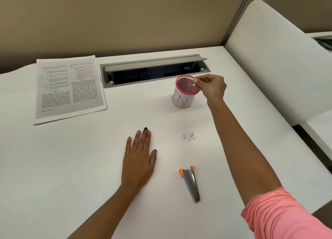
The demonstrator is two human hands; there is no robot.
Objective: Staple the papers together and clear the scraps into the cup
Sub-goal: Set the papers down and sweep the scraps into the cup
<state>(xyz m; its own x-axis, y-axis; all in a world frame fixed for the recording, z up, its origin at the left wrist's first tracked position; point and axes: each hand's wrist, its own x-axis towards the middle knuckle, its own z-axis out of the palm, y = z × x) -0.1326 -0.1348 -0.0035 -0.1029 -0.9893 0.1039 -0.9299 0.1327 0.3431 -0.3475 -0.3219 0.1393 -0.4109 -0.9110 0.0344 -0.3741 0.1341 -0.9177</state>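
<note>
A stack of printed papers (69, 88) lies at the far left of the white desk (89, 167). A pink mesh cup (185, 91) with a white label stands at the centre right. My right hand (211, 87) hovers over the cup's right rim, fingertips pinched together above the opening; whether a scrap is between them is too small to tell. A small pile of pale scraps (188, 136) lies on the desk nearer to me. A grey stapler (191, 182) with orange ends lies near the front. My left hand (139, 159) rests flat on the desk, palm down, fingers spread.
An open cable tray (154, 71) with a raised grey lid is set into the desk behind the cup. A beige partition wall (125, 18) runs along the back. A white divider panel (273, 62) rises on the right.
</note>
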